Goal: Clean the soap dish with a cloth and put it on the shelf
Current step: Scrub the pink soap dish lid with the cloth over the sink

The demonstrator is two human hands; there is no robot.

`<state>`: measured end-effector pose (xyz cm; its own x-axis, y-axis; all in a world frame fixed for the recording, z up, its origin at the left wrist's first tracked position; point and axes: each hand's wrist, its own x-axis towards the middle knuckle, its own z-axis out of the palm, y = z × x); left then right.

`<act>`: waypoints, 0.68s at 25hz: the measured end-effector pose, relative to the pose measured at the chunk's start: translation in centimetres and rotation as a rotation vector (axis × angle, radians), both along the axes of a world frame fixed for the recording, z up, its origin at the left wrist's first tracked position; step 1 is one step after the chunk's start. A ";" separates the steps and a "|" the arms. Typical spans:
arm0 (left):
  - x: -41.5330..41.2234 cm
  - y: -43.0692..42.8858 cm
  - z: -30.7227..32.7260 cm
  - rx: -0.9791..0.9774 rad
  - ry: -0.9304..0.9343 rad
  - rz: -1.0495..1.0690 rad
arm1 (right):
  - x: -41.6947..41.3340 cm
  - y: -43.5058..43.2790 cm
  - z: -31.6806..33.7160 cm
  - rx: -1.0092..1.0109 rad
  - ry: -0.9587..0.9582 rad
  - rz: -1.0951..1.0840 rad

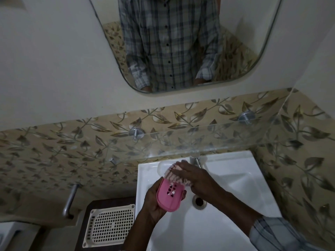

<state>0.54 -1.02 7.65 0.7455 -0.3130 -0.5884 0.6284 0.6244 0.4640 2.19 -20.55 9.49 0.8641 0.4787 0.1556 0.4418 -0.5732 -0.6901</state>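
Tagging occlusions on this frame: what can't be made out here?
Far end of the pink plastic soap dish: head view, under the pink-and-white striped cloth and the right hand.
Palm of the left hand: head view, behind the dish.
Shape of the metal tap: head view, blurred through the clear glass shelf.
Top of the wall mirror: cut off by the frame edge.
Dirt left on the dish: too dim to tell.

At lower right, a grey-and-white plaid sleeve (282,234) covers the right forearm. The mirror (235,57) at top reflects the plaid shirt (170,42) with dark buttons.
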 end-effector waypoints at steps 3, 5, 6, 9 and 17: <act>1.7 -0.3 0.6 0.168 0.034 0.172 | -1.7 2.8 -0.6 0.087 0.196 -0.146; 3.0 -0.2 -0.2 0.188 0.106 0.280 | -3.7 3.9 -1.0 0.064 0.174 -0.122; 3.0 -0.4 -0.3 0.192 0.098 0.291 | -3.8 3.5 -1.0 0.102 0.186 -0.159; 2.3 -0.9 -0.7 0.297 0.039 0.325 | -2.8 3.2 -0.7 0.263 0.318 -0.389; 1.4 2.0 0.2 -0.004 0.063 0.139 | -1.7 1.3 -1.0 0.716 0.626 -0.684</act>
